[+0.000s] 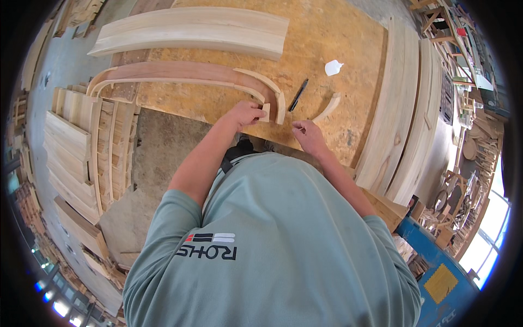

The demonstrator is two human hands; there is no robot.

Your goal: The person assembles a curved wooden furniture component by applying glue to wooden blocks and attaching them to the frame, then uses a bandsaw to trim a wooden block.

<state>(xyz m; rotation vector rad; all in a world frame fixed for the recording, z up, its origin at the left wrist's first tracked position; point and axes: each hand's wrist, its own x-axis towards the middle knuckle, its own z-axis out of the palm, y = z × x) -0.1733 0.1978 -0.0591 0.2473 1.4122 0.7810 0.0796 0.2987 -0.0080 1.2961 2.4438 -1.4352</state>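
so, wood block point(266, 110) in left hand point(244, 115) at curved frame point(174, 71)

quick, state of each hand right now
Left hand: closed, holding a small pale wood block.
Right hand: partly curled; can't tell whether it holds anything.

At eleven o'clock, a broad pale curved panel point(190, 30) lies on the bench point(348, 32); between two and three, long planks point(396, 109); at nine, stacked boards point(65, 141); at four, a blue cabinet point(417, 240).
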